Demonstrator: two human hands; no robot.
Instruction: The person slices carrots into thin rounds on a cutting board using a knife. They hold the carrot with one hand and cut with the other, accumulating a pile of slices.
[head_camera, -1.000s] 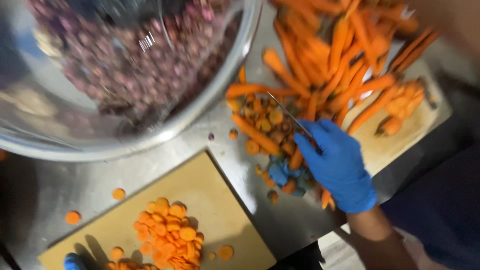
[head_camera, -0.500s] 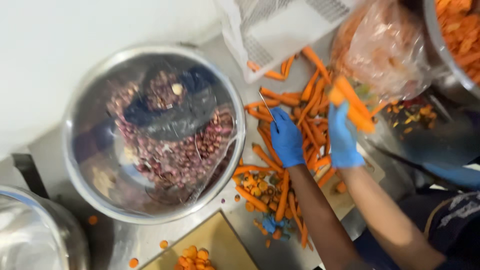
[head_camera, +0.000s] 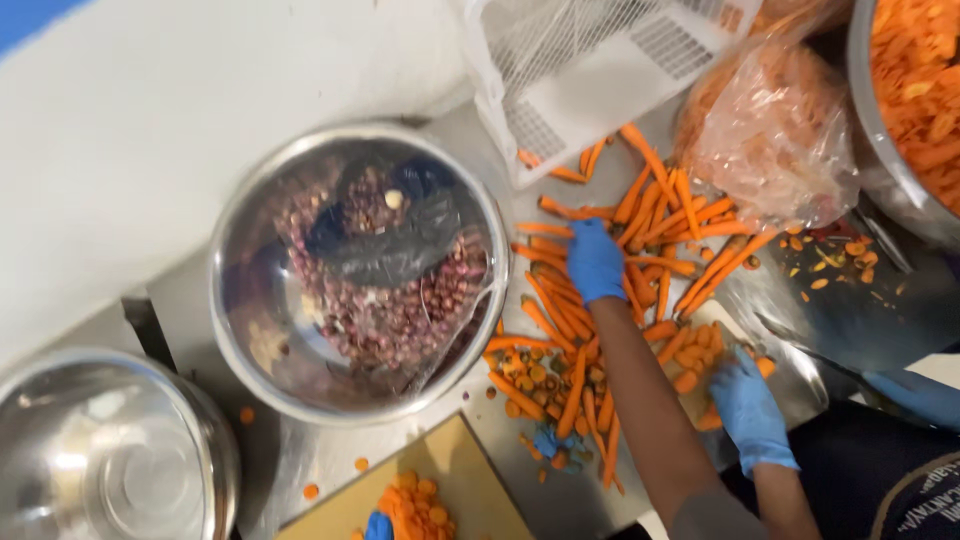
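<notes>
— What changed since a moment ago?

— The left hand (head_camera: 594, 260) has reached out and lies flat and loose on the carrots (head_camera: 640, 215). The right hand (head_camera: 748, 408) has dropped down beside the cut carrot pieces (head_camera: 695, 355). I cannot tell if it holds anything.

— What is around?

— A steel table (head_camera: 560, 490), a big bowl (head_camera: 260, 250) of red beans, a cutting board (head_camera: 470, 480), and a white wall (head_camera: 200, 120).

Clear plastic carrot bag (head_camera: 770, 140), top right
</notes>
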